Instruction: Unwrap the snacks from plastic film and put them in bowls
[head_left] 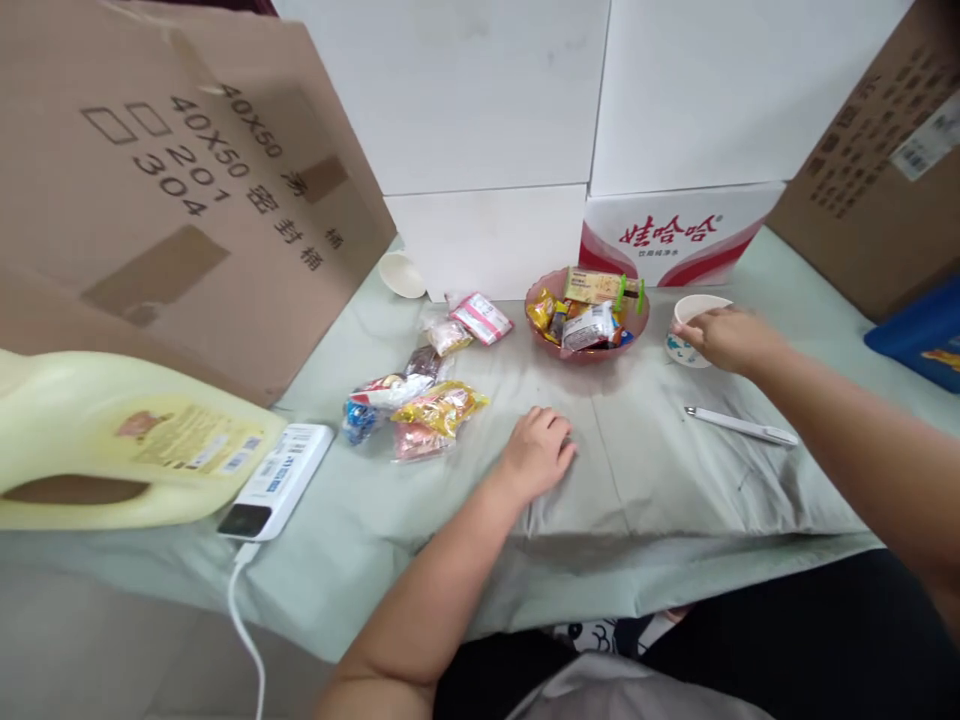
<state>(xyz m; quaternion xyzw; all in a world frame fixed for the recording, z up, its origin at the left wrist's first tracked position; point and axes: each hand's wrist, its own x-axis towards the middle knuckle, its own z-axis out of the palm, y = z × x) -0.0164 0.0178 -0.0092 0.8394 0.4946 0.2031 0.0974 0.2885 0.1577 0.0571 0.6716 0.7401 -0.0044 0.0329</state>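
Note:
My right hand grips the rim of a white paper cup with a blue pattern, which stands upright on the cloth-covered table. The cup's inside is partly hidden by the fingers. My left hand lies palm down on the cloth, holding nothing, its fingers loosely bent and a little apart. Just left of the cup is a pink glass bowl filled with wrapped snacks. Several more packets are spread on the table to the left of my left hand.
A slim white pen-like tool with a metal tip lies below the cup. Cardboard boxes and white boxes wall the back and sides. At left are a yellow jug and a white corded device. A pale cup sits behind.

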